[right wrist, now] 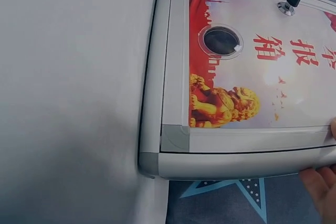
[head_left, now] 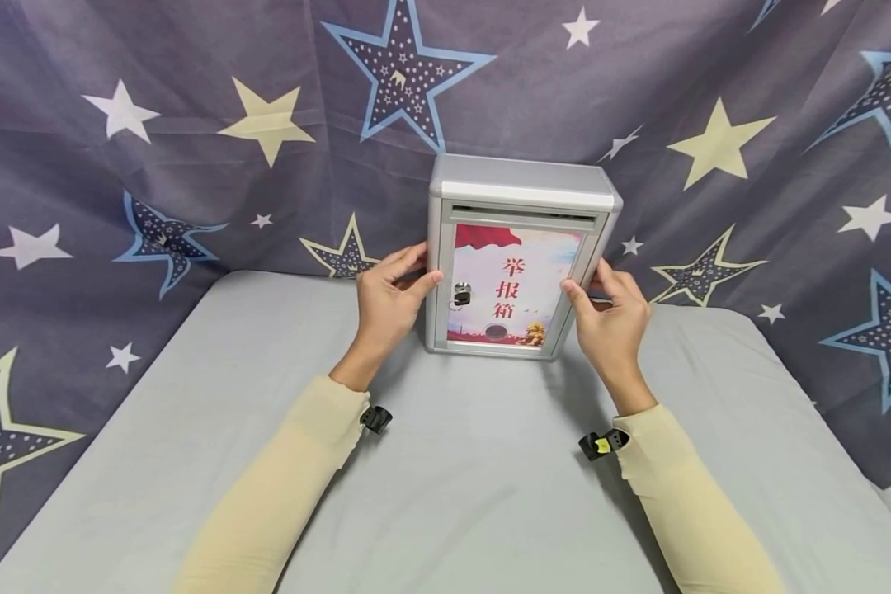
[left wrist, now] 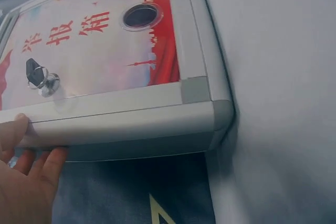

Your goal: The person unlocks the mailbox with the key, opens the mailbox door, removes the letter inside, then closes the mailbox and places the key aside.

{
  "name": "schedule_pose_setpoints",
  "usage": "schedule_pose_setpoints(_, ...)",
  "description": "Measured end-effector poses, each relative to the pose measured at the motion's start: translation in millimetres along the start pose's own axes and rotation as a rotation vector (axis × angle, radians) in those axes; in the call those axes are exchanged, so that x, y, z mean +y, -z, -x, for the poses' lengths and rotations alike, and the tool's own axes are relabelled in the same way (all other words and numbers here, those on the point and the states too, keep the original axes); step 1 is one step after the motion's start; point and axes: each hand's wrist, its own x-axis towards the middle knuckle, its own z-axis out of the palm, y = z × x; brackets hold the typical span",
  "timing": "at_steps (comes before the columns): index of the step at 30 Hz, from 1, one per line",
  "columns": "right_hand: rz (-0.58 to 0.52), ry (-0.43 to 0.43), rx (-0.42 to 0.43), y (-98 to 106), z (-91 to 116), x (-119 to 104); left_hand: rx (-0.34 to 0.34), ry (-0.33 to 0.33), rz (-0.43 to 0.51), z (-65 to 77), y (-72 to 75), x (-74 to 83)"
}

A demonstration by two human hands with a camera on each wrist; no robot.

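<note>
A silver metal report box [head_left: 523, 181] with red Chinese characters on its front panel stands upright on the grey-covered surface, its bottom edge touching the cloth. My left hand [head_left: 389, 297] grips its left side, thumb on the front edge and fingers along the side. My right hand [head_left: 615, 318] holds the opposite side in the same way. A key [left wrist: 34, 73] sits in the lock [right wrist: 286, 8] at the panel's left. Low on the panel is a round dark window [right wrist: 221, 41], beside a golden lion picture. A slot runs across the top. The back of the box is hidden.
A smooth grey cloth [head_left: 445, 495] covers the surface. Behind and at both sides hangs a dark curtain [head_left: 193, 49] printed with stars, close to the back of the box. Black straps [head_left: 375, 419] with small devices circle both wrists.
</note>
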Motion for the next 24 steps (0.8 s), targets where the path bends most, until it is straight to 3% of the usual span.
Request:
schedule_pose_setpoints(9, 0.002, -0.006, -0.013, 1.5, 2.4, -1.6, 0.001, -0.014, -0.045, 3.3, -0.8, 16.6)
schedule_pose_setpoints(17, 0.014, -0.045, -0.057, 7.9, -2.8, -2.5, -0.01, -0.036, -0.03, 0.6, 1.3, -1.8)
schedule_pose_setpoints(24, -0.004, -0.068, -0.06, 7.9, -3.0, -0.7, -0.012, -0.034, -0.038, -0.3, 5.4, -4.2)
